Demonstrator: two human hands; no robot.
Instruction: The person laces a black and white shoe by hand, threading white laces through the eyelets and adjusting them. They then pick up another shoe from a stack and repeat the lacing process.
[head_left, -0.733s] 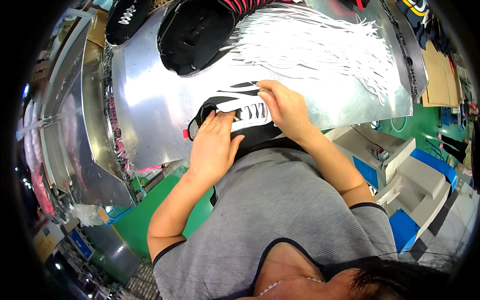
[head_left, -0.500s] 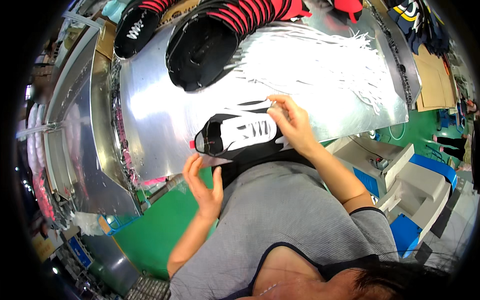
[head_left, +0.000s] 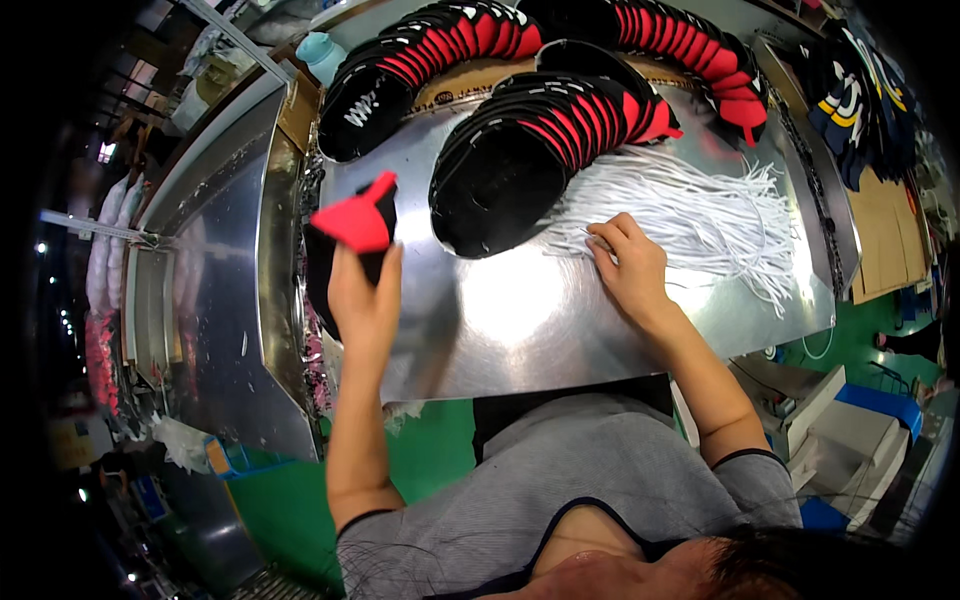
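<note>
Firmly gripped in the left hand (head_left: pixel 362 295), a black shoe upper with a red lining (head_left: pixel 352 232) is held up over the left end of the shiny metal worktable (head_left: pixel 500 320), its red inside turned toward the camera. The fingers are closed around its lower part; the upper is clear of the table surface. At the right hand (head_left: pixel 630 268), the fingertips are pinched narrowly on the near ends of a spread of white shoelaces (head_left: pixel 690 215), which are fanned out across the right half of the table; whether a single lace has been separated cannot be told.

For the step to be done cleanly, one lace is best drawn out by its tip alone, so that the rest of the bundle is not dragged or tangled, while the upper is kept steady and its eyelet side turned within reach.

Between the two hands, just behind them, a curved stack of black and red uppers (head_left: pixel 540 150) is laid on the table, touching the laces' far edge. Two more such rows (head_left: pixel 420 70) (head_left: pixel 690 50) are ranged along the back. A pile of dark blue pieces with yellow and white trim (head_left: pixel 865 100) is seen at the far right, on brown cardboard (head_left: pixel 885 240). The near stack crowds the laces and could be knocked by a wide pull.
</note>
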